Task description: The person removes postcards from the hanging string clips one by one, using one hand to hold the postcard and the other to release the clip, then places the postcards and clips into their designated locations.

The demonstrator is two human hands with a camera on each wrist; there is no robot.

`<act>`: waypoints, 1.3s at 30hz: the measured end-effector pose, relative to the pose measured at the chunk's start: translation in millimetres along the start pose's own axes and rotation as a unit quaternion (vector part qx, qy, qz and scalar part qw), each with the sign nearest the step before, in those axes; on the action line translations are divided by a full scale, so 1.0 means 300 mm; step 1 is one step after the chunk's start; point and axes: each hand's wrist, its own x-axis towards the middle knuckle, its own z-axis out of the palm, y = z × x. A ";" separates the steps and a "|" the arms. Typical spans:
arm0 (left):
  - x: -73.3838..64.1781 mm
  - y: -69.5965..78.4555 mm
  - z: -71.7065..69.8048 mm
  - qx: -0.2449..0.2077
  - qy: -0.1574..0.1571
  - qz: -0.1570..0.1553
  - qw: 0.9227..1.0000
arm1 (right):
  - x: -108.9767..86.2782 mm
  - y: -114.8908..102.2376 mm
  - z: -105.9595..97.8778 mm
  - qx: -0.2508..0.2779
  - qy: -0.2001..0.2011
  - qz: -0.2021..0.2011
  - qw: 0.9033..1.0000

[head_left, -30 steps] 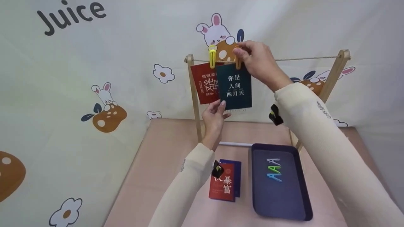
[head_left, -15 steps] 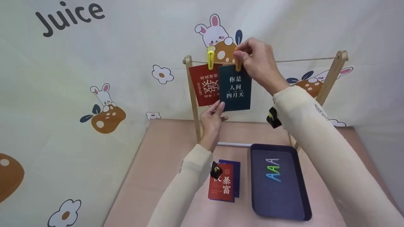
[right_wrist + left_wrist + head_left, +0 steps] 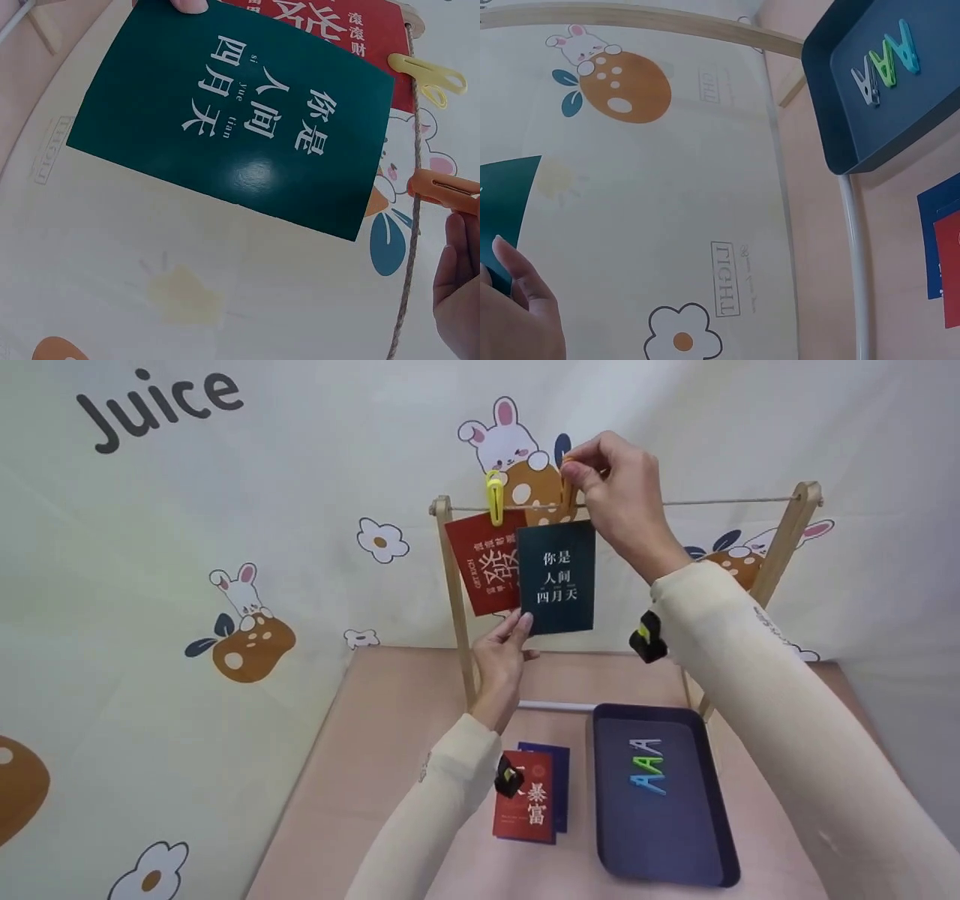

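Observation:
Between thumb and fingers, my left hand (image 3: 501,664) pinches a dark green card (image 3: 556,577) at its lower left corner. White Chinese characters are printed on the card. Up at the rope (image 3: 712,502), my right hand (image 3: 630,506) pinches an orange clothespin (image 3: 446,189). In the right wrist view the clothespin's tip overlaps the rope, and a gap shows between it and the card's top edge. Just left hangs a red card (image 3: 480,577), tilted, under a yellow clothespin (image 3: 496,502) on the rope. The green card covers part of the red one.
Two wooden posts (image 3: 780,547) hold up the rope, with a white rod (image 3: 559,706) low between them. A dark tray (image 3: 664,840) with three clothespins (image 3: 646,765) lies on the pink table. Left of it are stacked red and blue cards (image 3: 525,810). A printed cloth hangs behind.
The green card has dropped slightly, and its top edge has come away from the orange clothespin. My right hand has risen a little with the clothespin.

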 end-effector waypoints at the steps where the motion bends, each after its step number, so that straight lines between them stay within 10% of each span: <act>1: -0.002 -0.001 -0.001 0.003 -0.002 0.002 1.000 | 0.000 0.001 -0.004 0.002 0.004 -0.002 1.000; 39: -0.190 -0.042 -0.104 0.038 -0.026 -0.049 0.998 | -0.206 0.144 -0.091 0.150 -0.043 -0.018 0.988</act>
